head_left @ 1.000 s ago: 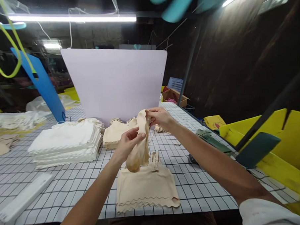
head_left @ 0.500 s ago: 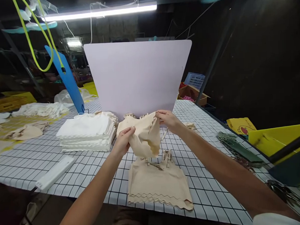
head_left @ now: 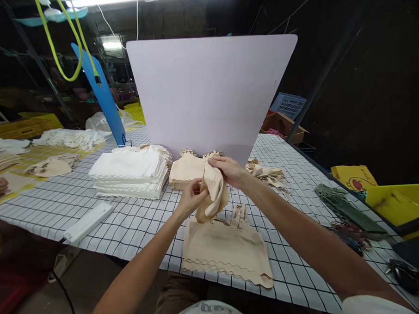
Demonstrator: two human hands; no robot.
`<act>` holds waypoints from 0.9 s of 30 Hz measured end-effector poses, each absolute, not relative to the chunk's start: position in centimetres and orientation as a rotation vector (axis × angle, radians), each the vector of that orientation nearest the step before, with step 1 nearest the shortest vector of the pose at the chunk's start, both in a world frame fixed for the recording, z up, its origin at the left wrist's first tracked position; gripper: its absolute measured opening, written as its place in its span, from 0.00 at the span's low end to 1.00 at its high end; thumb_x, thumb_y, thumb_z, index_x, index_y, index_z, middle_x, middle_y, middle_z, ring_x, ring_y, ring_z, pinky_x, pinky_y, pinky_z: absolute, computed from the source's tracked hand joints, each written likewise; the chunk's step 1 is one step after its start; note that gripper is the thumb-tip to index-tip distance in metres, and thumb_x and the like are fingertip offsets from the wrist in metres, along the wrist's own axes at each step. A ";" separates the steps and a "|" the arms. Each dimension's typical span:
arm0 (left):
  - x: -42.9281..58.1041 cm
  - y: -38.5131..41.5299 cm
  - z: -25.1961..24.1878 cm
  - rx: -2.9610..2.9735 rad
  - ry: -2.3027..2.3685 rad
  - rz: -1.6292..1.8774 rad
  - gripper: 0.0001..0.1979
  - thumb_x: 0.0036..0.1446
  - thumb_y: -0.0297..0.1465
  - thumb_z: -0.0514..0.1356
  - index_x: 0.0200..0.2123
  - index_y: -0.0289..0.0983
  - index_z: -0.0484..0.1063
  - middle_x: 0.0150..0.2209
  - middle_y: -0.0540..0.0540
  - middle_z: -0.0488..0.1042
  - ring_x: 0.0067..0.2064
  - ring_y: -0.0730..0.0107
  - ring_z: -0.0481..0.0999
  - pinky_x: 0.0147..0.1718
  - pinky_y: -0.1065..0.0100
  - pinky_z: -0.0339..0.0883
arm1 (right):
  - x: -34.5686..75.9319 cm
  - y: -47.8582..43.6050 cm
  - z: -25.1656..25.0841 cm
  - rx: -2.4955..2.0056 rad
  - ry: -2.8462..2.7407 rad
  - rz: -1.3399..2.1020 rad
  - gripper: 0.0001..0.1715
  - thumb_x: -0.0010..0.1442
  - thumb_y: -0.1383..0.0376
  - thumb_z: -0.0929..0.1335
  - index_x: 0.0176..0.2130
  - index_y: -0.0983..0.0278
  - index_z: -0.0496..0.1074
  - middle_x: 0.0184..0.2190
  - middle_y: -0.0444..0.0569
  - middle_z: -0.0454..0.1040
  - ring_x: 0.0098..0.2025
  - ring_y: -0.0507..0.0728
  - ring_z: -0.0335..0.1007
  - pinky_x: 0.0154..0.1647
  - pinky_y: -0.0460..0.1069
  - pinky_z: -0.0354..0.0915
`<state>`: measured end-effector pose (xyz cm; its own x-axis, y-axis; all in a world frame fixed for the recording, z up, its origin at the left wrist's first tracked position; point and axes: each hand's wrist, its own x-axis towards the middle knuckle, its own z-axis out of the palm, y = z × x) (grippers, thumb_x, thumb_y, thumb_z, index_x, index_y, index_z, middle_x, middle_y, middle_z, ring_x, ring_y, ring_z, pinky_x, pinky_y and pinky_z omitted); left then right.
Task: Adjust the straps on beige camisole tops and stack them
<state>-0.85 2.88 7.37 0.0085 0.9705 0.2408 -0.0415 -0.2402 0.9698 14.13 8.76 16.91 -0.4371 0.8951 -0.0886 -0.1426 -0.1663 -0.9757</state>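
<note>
Far left on the checked table [head_left: 93,199], loose white and beige pieces [head_left: 53,166] lie spread over a yellow sheet. Moving in, a white bar-shaped object [head_left: 88,222] lies flat near the table's front edge. Behind it sits a neat stack of white folded garments [head_left: 130,172], and a blue board [head_left: 102,94] stands upright at the back, with a lime-green strap [head_left: 64,47] hanging above it.

Now the centre. The left hand [head_left: 192,197] is raised over the table, fingers closed on the lower part of a crumpled beige garment [head_left: 213,191]. The cloth hangs bunched between both hands, held clear of the surface. Directly under it, a flat beige garment [head_left: 227,246] lies spread near the front edge, scalloped hem toward the person, straps at its far end. Behind the hands, a low stack of beige garments [head_left: 185,169] sits just beside the white stack, in front of a large pale upright panel [head_left: 210,92].

The right hand [head_left: 229,170] pinches the top of the crumpled beige garment, thumb and fingers clamped on its upper edge, a little higher than the left.

Further right, a loose heap of beige pieces [head_left: 265,173] lies near the panel's foot. Beyond it, dark green items [head_left: 343,206] rest along the table's right side, with a yellow bin [head_left: 395,200] at the far right.
</note>
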 end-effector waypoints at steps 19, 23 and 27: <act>-1.0 6.7 12.7 1.380 1.247 1.335 0.18 0.45 0.26 0.59 0.42 0.36 0.77 0.17 0.54 0.69 0.17 0.72 0.68 0.20 0.72 0.60 | 20.0 8.8 13.6 -1.077 -1.990 0.440 0.08 0.64 0.63 0.67 0.41 0.63 0.74 0.40 0.54 0.76 0.40 0.59 0.70 0.43 0.53 0.65; 0.9 7.6 14.1 1.320 1.151 1.322 0.17 0.42 0.25 0.59 0.38 0.35 0.80 0.20 0.51 0.72 0.18 0.73 0.68 0.20 0.72 0.63 | 17.8 6.8 12.5 -0.859 -1.768 1.243 0.20 0.55 0.50 0.74 0.38 0.62 0.74 0.33 0.46 0.75 0.36 0.54 0.70 0.37 0.49 0.66; -0.1 8.1 14.6 1.364 1.191 1.309 0.08 0.45 0.27 0.60 0.29 0.34 0.79 0.21 0.48 0.72 0.20 0.72 0.69 0.23 0.68 0.68 | 17.9 6.8 12.6 -0.858 -1.588 1.506 0.25 0.47 0.47 0.78 0.30 0.64 0.73 0.25 0.41 0.68 0.28 0.50 0.62 0.29 0.45 0.61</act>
<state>-0.11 8.08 14.63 -0.0134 0.9874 0.1576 0.0640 -0.1564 0.9856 17.87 6.79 12.60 -0.4761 0.8756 0.0820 -0.0357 0.0739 -0.9966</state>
